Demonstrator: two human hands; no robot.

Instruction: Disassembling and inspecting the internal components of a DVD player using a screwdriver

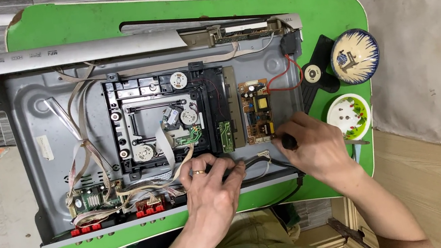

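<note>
An opened disc player chassis point(36, 112) of grey metal lies on a green table point(63, 25). A black disc drive mechanism point(167, 120) sits in its middle and a small orange power board point(256, 109) to the right. My left hand point(211, 193), with a ring on it, rests on the near edge of the chassis, fingers on black cables point(253, 163). My right hand point(313, 147) grips a black tool handle point(289, 141), its tip at the near edge of the power board.
Two small patterned bowls stand on the table's right: a blue one point(355, 55) and a green-and-white one point(349, 116) with small parts. A black part point(316, 73) lies beside them. A small green circuit board point(88, 199) with red connectors point(86, 228) sits near left.
</note>
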